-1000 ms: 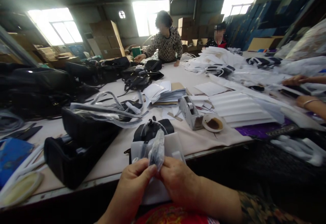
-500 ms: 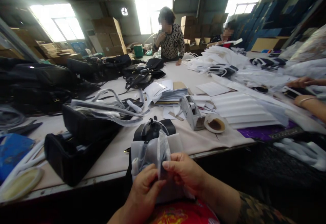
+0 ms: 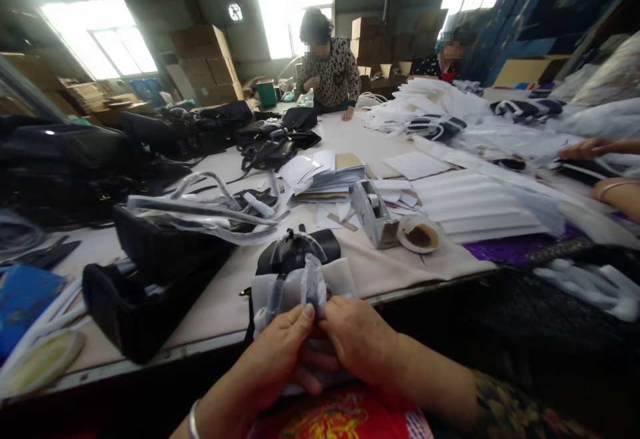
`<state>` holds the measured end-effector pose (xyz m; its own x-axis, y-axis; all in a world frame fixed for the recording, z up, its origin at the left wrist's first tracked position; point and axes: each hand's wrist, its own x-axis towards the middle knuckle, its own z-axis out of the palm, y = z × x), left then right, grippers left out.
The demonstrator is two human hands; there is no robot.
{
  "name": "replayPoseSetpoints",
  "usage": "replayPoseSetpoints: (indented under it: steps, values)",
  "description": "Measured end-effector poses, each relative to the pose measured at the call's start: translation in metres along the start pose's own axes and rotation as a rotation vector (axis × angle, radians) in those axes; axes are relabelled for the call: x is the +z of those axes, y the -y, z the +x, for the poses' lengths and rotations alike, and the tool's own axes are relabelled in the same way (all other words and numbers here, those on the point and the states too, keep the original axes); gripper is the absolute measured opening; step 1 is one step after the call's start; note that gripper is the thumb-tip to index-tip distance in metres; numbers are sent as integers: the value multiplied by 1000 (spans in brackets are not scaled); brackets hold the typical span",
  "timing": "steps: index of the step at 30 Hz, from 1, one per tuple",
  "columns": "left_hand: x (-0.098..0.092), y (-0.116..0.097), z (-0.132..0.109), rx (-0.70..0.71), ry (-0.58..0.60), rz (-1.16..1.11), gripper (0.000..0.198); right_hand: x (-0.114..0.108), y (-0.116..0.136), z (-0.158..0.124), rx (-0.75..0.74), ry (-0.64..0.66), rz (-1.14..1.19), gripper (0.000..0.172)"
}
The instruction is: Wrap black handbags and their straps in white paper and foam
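The left hand (image 3: pixel 280 352) and the right hand (image 3: pixel 361 339) meet close together at the near edge of the desk (image 3: pixel 225 306), just above the person's lap. Both hands have a narrow grip: thumb and fingers of each are pinched on a crumpled piece of clear plastic wrap (image 3: pixel 313 284), which stands up between them. The wrap is in front of a white cover (image 3: pixel 340 274), and this cover lies against a small black bag (image 3: pixel 300 252) at the desk edge. I cannot tell whether the wrap is joined to the bag's handle.

To the left on the desk stands a big black bag (image 3: pixel 150 272), with long straps in clear plastic lying over its top. Behind the small bag there are a tape dispenser (image 3: pixel 373 212) and, just beside it, a roll of tape (image 3: pixel 419 236). Further back is a stack of papers (image 3: pixel 325 176), and to the right are white ribbed sheets (image 3: pixel 470 206). At the far end of the desk a person in a patterned sweater (image 3: pixel 330 79) leans on it. At the right edge another person's hand (image 3: pixel 585 149) rests among white material.
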<state>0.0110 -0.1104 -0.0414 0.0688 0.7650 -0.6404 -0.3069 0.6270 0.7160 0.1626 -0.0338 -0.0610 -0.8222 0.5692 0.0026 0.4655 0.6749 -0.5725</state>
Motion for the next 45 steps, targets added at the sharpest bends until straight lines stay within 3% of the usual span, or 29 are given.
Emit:
replayPoseSetpoints:
  steps: [3, 6, 10, 14, 17, 21, 26, 30, 36, 38, 41, 45]
  values:
    - [6, 7, 2, 2, 14, -152, 38, -1, 4, 0, -9, 41, -65, 30]
    - [12, 14, 5, 71, -86, -215, 30, -6, 4, 0, -42, 79, -175, 25]
    - [10, 9, 6, 43, -142, -311, 26, -18, -9, -1, -105, -94, 28, 27]
    - [0, -8, 0, -36, -172, -386, 29, -31, -29, 3, -82, -309, 289, 17]
    - [-4, -18, -4, -71, -155, -374, 30, -36, -34, 10, -86, -351, 212, 15]
    - [-8, -27, -4, -86, -121, -318, 31, -42, -24, 22, -111, -284, -4, 17]
    - [-14, -34, -4, -76, -103, -311, 33, -45, -10, 30, -86, -489, 68, 19]
    - [-21, -31, -1, -69, -46, -367, 32, -38, -6, 20, -183, -340, 215, 18]
    - [-23, -17, 10, -40, 104, -474, 35, -32, 0, 8, -222, -125, -39, 21]
    - [-21, -10, 13, 70, 70, -400, 39, -28, 1, 9, -210, -97, -89, 20]
    - [-17, -2, 16, 243, -86, -121, 43, -22, -1, 11, -226, -103, -86, 19]
    - [-17, 0, 13, 326, -195, 154, 38, -22, -10, 8, -185, -262, 64, 20]
